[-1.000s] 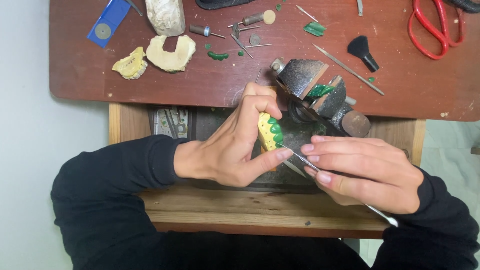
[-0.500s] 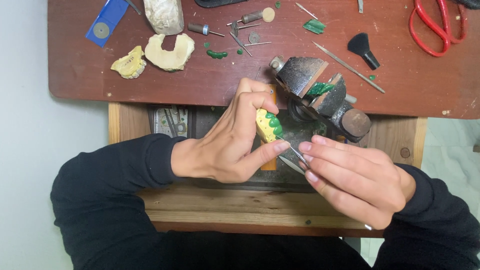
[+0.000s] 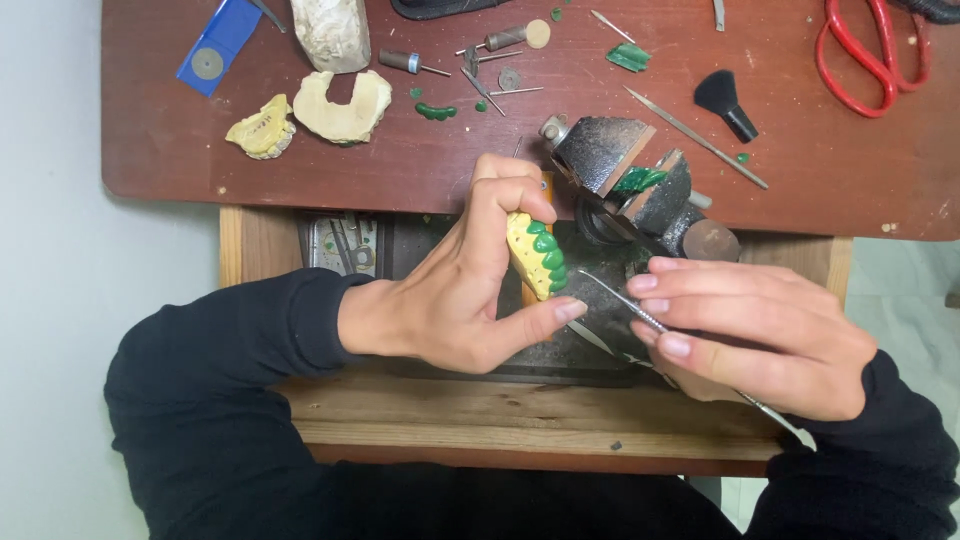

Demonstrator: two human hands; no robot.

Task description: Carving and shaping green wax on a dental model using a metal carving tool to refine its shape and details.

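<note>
Head view: yellow dental cast upright, left hand.

left hand gripping dental cast, right hand holding probe

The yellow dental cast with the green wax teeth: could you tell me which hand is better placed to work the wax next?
Probably the right hand: its grip holds the thin metal tool, tip pointing at the green wax. The left hand is occupied pinching the yellow cast, steadying it.

Black long sleeves reach both wrists; the hands are bare.
</note>
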